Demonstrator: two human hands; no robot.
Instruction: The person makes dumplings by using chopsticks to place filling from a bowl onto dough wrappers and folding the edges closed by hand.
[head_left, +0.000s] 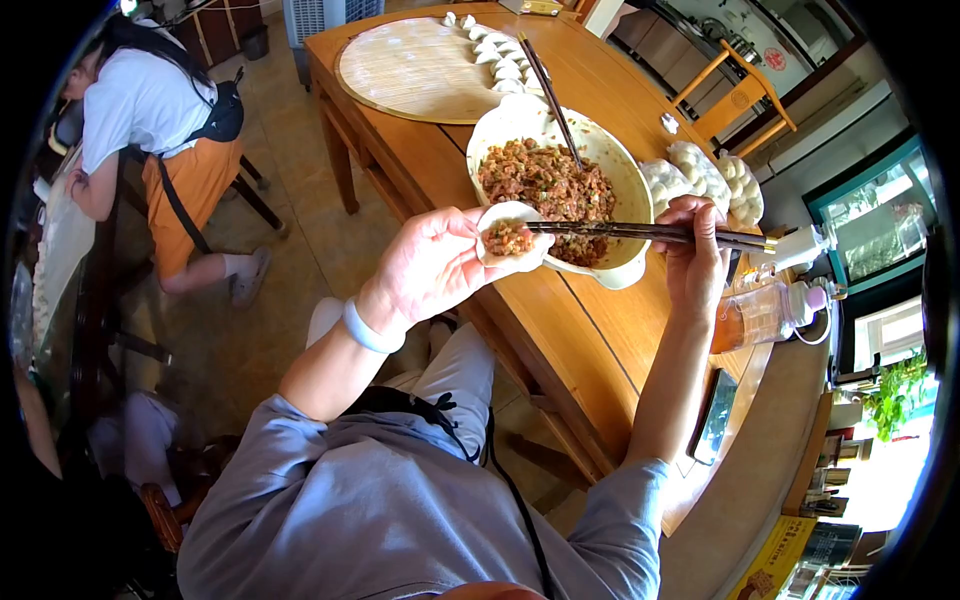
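A round dough wrapper (490, 256) with meat filling on it rests in the fingers of my left hand (428, 268), beside the near left rim of a large bowl. My right hand (693, 250) grips a pair of dark chopsticks (620, 231), whose tips touch the filling on the wrapper. The cream bowl (635, 180) holds minced filling (545, 185). Another pair of chopsticks (545, 85) leans in the bowl. Behind it, a round woven tray (420, 75) carries several white dumplings (507, 70) along its right side.
Bagged white items (700, 172) stand right of the bowl. A bottle with amber liquid (745, 318) and a phone (714, 417) are on the wooden table (570, 350) at the right. A person in orange shorts (165, 120) leans over another table at left. A wooden chair (735, 95) stands behind.
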